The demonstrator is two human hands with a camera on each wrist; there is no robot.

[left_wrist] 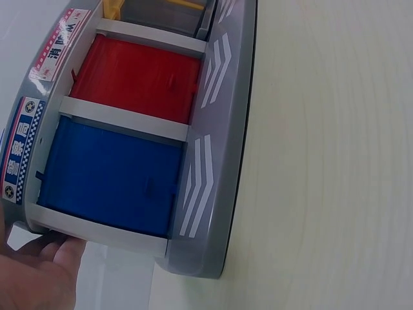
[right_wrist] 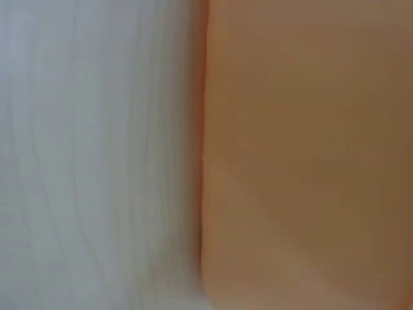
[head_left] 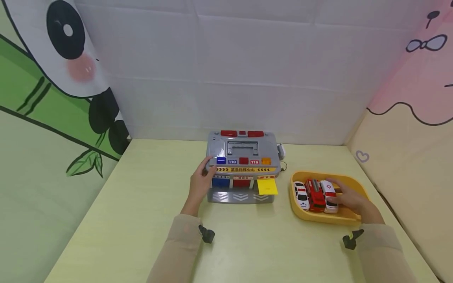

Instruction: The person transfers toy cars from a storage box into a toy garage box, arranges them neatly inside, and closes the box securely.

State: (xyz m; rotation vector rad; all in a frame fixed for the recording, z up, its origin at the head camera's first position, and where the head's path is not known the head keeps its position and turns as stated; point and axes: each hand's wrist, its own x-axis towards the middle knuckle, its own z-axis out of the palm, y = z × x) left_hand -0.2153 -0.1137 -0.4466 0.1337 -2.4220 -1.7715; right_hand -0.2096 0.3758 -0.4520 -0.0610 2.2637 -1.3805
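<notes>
A grey toy emergency garage (head_left: 242,149) stands at the back middle of the table. My left hand (head_left: 201,182) grips its left side, fingers bent round the edge. In the left wrist view its blue door (left_wrist: 110,177) and red door (left_wrist: 135,77) are down. The yellow door (head_left: 267,187) is swung out at the right. My right hand (head_left: 348,196) reaches into a yellow tray (head_left: 301,214), with fingers and thumb pinching a white toy ambulance (head_left: 328,189). Beside it lie a red toy fire truck (head_left: 315,192) and a white toy police car (head_left: 301,195).
The pale table (head_left: 155,188) ends at a white cloth wall (head_left: 247,78) behind the garage. A small grey handset (head_left: 281,151) with a coiled cord hangs on the garage's right side. The tray's side (right_wrist: 303,155) fills half the right wrist view.
</notes>
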